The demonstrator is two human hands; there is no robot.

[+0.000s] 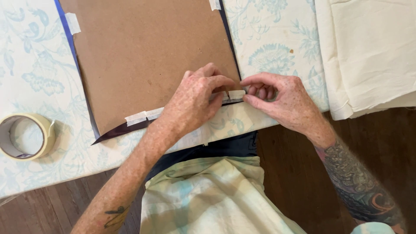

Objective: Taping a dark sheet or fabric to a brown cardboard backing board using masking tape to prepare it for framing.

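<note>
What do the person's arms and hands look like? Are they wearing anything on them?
Both arms are bare, with no sleeves showing, and there are no gloves, rings or watch. The left hand has freckles, and its forearm carries a small dark tattoo near the elbow. The right hand is freckled too, and its forearm is covered by a big colourful tattoo with swirly shapes in blue, grey and orange.

Brown backing board [147, 52] edged in dark, perhaps navy, with cream tape strips [143, 116]. Pale blue floral cloth [277, 47] covers the surface. Beige tape roll [26, 136].
</note>
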